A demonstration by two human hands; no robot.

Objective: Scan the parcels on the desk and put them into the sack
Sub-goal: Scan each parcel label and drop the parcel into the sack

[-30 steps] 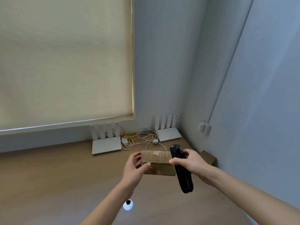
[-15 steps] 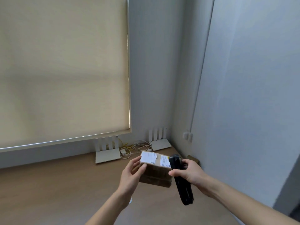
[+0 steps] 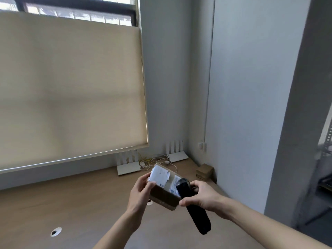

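A brown cardboard parcel [image 3: 162, 192] with white labels on its top face is held above the wooden desk [image 3: 71, 203]. My left hand [image 3: 141, 193] grips its left end, thumb on the near side. My right hand [image 3: 201, 196] holds a black handheld scanner [image 3: 193, 207], whose head rests by the label at the parcel's right end. A second small brown parcel [image 3: 204, 171] stands on the desk by the right wall. No sack is in view.
Two white routers [image 3: 128, 168] [image 3: 177, 156] with tangled cables [image 3: 154, 161] stand at the back of the desk under the window blind [image 3: 71, 96]. A cable hole [image 3: 56, 231] is in the desk at front left. A metal shelf [image 3: 325, 159] is at the far right.
The parcel was turned so its labelled face points up, and both hands lifted it slightly toward me. The camera tilted up and to the right, bringing the window top and the shelf into view.
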